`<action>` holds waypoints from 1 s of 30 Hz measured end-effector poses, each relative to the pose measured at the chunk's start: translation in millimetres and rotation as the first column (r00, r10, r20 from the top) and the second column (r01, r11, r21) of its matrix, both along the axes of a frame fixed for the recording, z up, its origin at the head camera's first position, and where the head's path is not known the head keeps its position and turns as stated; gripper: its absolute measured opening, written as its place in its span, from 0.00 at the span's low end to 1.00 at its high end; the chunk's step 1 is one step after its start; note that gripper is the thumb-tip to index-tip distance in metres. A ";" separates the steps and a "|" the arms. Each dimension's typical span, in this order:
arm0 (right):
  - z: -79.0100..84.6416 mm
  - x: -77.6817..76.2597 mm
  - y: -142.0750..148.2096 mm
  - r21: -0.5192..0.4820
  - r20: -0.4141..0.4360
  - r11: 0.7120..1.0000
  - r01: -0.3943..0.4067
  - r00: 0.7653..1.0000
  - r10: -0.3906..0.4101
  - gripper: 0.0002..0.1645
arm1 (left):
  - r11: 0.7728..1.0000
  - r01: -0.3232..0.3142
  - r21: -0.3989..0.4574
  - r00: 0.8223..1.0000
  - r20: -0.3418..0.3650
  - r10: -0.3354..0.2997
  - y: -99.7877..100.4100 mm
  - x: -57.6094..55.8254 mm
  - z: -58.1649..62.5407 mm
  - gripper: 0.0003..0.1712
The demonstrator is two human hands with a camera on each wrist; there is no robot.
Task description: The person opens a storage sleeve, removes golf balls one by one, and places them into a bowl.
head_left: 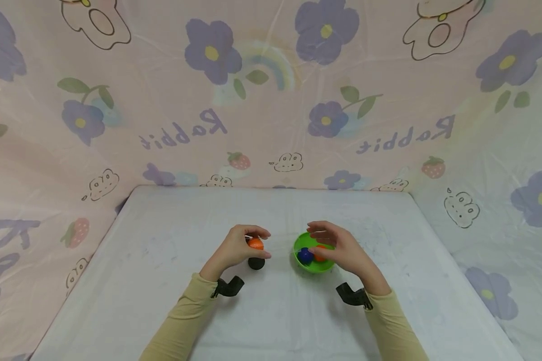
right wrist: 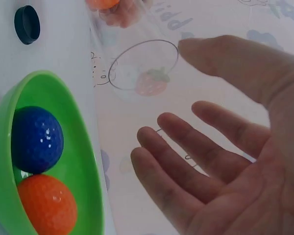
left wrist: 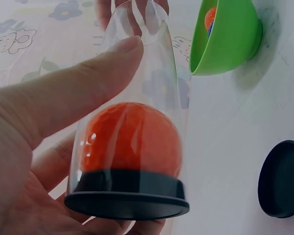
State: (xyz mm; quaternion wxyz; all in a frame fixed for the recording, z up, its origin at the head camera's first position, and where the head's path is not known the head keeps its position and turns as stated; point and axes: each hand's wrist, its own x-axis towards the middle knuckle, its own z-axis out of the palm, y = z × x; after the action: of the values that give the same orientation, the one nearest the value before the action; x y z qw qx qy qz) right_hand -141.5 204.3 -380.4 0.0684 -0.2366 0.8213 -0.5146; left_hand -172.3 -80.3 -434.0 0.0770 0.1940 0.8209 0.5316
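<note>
My left hand (head_left: 235, 248) grips a clear plastic tube (left wrist: 159, 78) near its capped end, held above the table on its side. A black cap (left wrist: 132, 205) closes that end, and an orange golf ball (left wrist: 134, 139) rests inside against it. The tube's other end, seen in the right wrist view, is uncapped and points toward my right hand (head_left: 343, 245). That hand hovers over the green bowl (right wrist: 85, 147) with fingers spread, its thumb tip by the tube's rim; whether they touch I cannot tell. A blue golf ball (right wrist: 38, 139) and another orange golf ball (right wrist: 49, 205) lie in the bowl.
A loose black cap (left wrist: 284, 178) lies on the white-covered table (head_left: 271, 321), below my left hand. Patterned cloth walls (head_left: 271, 100) enclose the table at the back and sides. A black wrist mount (head_left: 229, 287) juts from the left wrist, another (head_left: 351, 295) from the right.
</note>
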 end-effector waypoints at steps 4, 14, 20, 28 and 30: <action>0.7 -1.8 -4.9 -0.006 0.018 1.000 0.015 1.000 -0.014 0.30 | 1.000 0.006 0.002 1.000 0.001 -0.006 0.8 -0.5 1.3 0.26; -11.0 -5.0 -11.7 -0.023 0.107 1.000 0.019 0.994 -0.016 0.28 | 1.000 0.002 -0.014 1.000 -0.010 -0.002 2.2 -2.6 2.1 0.25; -15.9 -4.0 -15.5 -0.031 0.157 0.999 0.029 0.987 -0.024 0.25 | 1.000 0.002 -0.020 1.000 -0.010 -0.002 2.4 -3.7 2.4 0.26; -24.8 -4.1 -16.8 -0.109 0.221 0.993 0.034 0.975 -0.009 0.25 | 1.000 0.005 -0.026 1.000 -0.018 -0.005 2.5 -3.5 3.1 0.26; -27.8 -4.8 -16.5 -0.142 0.237 0.989 0.035 0.972 -0.001 0.25 | 1.000 0.010 -0.021 1.000 -0.022 -0.011 2.3 -3.2 3.1 0.26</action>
State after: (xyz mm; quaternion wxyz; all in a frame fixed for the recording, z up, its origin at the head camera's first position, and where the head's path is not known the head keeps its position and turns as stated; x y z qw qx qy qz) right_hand -146.3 187.8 -408.1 0.1436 -0.1706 0.7698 -0.5981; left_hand -175.5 -78.0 -430.9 0.0727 0.2033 0.8263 0.5202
